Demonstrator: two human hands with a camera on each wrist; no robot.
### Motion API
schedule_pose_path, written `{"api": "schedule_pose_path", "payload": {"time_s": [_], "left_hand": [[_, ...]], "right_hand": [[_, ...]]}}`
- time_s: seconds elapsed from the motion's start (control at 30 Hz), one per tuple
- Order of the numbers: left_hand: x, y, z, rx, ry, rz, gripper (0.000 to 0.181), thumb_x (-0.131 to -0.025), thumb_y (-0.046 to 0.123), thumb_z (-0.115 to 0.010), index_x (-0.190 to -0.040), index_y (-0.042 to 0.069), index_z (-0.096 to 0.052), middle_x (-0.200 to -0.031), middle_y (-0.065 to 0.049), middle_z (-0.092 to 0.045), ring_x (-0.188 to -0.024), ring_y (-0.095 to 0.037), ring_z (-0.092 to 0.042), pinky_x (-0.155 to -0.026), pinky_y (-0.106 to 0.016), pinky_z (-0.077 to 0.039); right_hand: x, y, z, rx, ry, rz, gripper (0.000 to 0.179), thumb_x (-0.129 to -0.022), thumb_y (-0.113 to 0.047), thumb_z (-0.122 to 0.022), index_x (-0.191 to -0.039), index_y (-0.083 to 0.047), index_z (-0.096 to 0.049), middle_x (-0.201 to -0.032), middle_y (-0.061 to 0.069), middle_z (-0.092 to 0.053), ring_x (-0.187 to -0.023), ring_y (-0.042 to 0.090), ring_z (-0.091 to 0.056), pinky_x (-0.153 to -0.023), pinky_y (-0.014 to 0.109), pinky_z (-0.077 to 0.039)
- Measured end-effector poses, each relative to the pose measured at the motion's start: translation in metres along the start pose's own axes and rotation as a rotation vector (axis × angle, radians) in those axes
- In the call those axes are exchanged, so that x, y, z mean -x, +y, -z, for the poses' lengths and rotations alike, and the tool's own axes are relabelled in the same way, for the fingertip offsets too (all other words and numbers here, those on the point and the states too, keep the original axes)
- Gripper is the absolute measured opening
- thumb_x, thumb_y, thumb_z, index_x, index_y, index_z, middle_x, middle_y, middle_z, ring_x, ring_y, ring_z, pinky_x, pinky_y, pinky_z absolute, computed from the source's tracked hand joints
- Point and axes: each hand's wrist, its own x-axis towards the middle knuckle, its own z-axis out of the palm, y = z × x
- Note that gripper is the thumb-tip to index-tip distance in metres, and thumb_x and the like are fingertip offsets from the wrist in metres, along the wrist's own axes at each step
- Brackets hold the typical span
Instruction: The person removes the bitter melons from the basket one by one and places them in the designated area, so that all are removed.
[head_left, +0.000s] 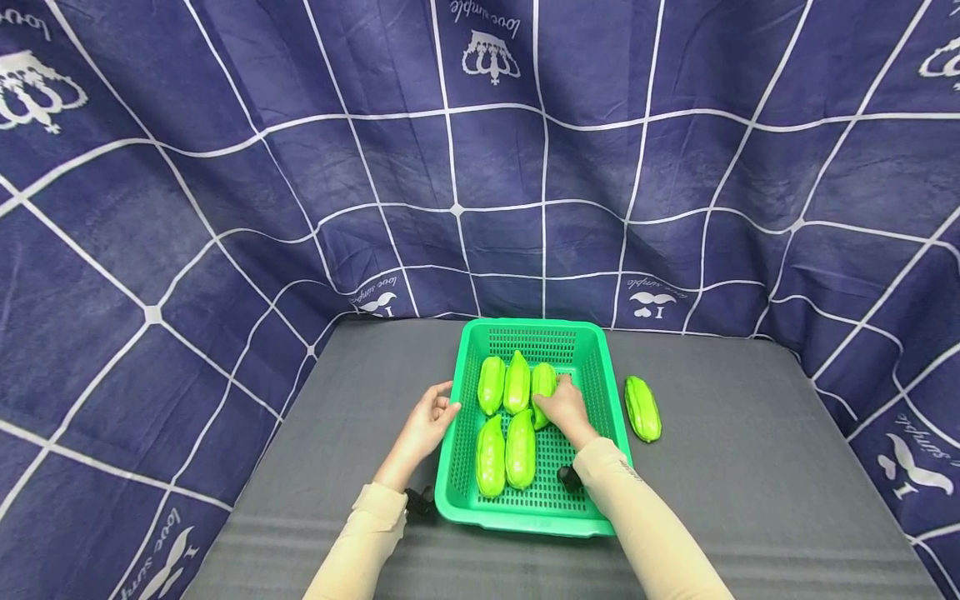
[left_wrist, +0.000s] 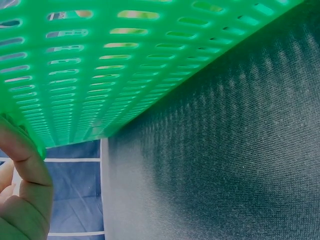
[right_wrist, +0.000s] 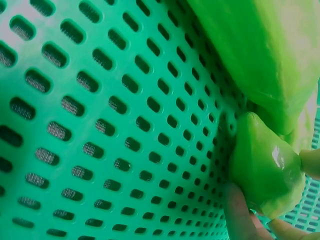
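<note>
Right grip (head_left: 564, 404): grasping one green gourd (head_left: 543, 380), thumb and fingertips set about its tapered end. Location of the gourd: inside the basket, right-hand place of the far row. Pose: back of hand upward, forearm in a cream sleeve (head_left: 652, 525) slanting in over the near right corner.

Left grip (head_left: 429, 421): at the left rim, fingers bent, fingertips touching; whether they clasp the rim cannot be told. Forearm slants up from the near edge.

Basket (head_left: 525, 526): green plastic, slotted walls, perforated floor, standing on the bench (head_left: 360, 400), which has a dark grey cloth surface. Contents: five gourds, three in the far row, two in the near row.

Loose gourd (head_left: 642, 408): one, on the bench, just outside the basket's right wall.

Backdrop: blue curtain (head_left: 487, 158), white grid lines.

Right wrist view only: the pointed tip of the grasped gourd and the digits' placing on opposite sides; a second gourd (right_wrist: 270, 45) looms close above.

Left wrist view only: outer face of the left wall, and a bent finger (left_wrist: 30, 172) from below the rim.
</note>
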Motion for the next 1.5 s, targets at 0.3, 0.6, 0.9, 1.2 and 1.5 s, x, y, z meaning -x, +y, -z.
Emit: {"api": "schedule_pose_path", "payload": {"time_s": [0.3,0.6,0.9,1.2,1.5], "left_hand": [[0.001,-0.001,-0.001,0.0,-0.001,-0.001,0.051,-0.1,0.017,-0.059,-0.145,0.0,-0.042,-0.1,-0.013,-0.062,-0.073,-0.014,-0.052,-0.068,-0.031,-0.043],[0.0,0.0,-0.002,0.0,0.002,-0.011,0.051,-0.1,0.015,-0.059,-0.145,-0.001,-0.042,-0.1,-0.014,-0.063,-0.072,-0.014,-0.053,-0.067,-0.031,-0.044],[0.0,0.0,0.0,0.003,0.003,0.003,0.051,-0.1,0.017,-0.059,-0.146,0.0,-0.042,-0.101,-0.014,-0.063,-0.074,-0.012,-0.054,-0.068,-0.03,-0.044],[-0.001,-0.001,0.001,0.002,0.005,0.0,0.051,-0.1,0.016,-0.059,-0.145,0.0,-0.042,-0.1,-0.014,-0.063,-0.076,-0.014,-0.057,-0.07,-0.031,-0.045],[-0.001,0.0,0.001,-0.006,0.006,-0.003,0.052,-0.1,0.017,-0.059,-0.145,0.0,-0.042,-0.101,-0.013,-0.062,-0.08,-0.015,-0.059,-0.073,-0.032,-0.045]], "right_hand": [[0.002,0.002,0.003,-0.034,-0.017,-0.049,0.066,-0.088,-0.019,-0.067,-0.14,0.01,-0.039,-0.125,0.034,-0.056,-0.113,0.044,-0.057,-0.092,0.051,-0.049],[0.003,-0.006,0.014,-0.061,0.002,-0.023,0.066,-0.089,-0.019,-0.067,-0.142,0.007,-0.038,-0.129,0.034,-0.054,-0.118,0.045,-0.054,-0.095,0.053,-0.046],[0.004,-0.022,0.035,-0.108,0.031,0.014,0.066,-0.087,-0.019,-0.067,-0.142,0.004,-0.039,-0.122,0.031,-0.06,-0.113,0.042,-0.057,-0.093,0.05,-0.047],[0.005,-0.032,0.079,-0.168,0.068,-0.001,0.069,-0.088,-0.023,-0.063,-0.148,-0.002,-0.035,-0.134,0.029,-0.055,-0.122,0.041,-0.053,-0.1,0.05,-0.043],[0.006,-0.017,0.124,-0.223,0.159,-0.032,0.066,-0.09,-0.023,-0.062,-0.147,-0.001,-0.037,-0.134,0.027,-0.055,-0.122,0.038,-0.052,-0.102,0.048,-0.041]]}}
